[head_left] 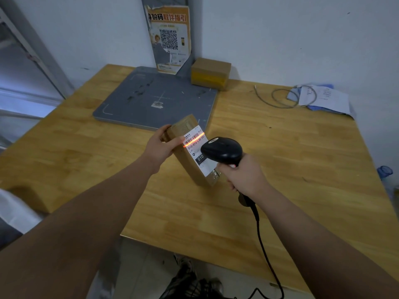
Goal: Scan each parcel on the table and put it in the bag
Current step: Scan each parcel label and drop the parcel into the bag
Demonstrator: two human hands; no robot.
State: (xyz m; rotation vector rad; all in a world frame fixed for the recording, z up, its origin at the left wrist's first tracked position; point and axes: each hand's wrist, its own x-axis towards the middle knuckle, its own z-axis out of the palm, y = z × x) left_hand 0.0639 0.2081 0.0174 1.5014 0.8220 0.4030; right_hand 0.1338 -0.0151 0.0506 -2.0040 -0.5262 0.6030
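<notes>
My left hand (160,145) grips the top end of a long brown cardboard parcel (190,160), tilted above the wooden table (291,169). Its white shipping label faces up, and a red scan line crosses the barcode. My right hand (244,175) holds a black corded barcode scanner (222,151) by the handle, its head just over the label. A second brown parcel (210,73) with yellow tape stands at the back of the table against the wall. A white bag edge (13,210) shows at the lower left.
A flat grey pad (133,98) lies on the table behind the held parcel. A poster with a QR code (170,37) leans on the wall. Papers and a grey cable (302,98) lie at the back right. The scanner's cord hangs over the front edge.
</notes>
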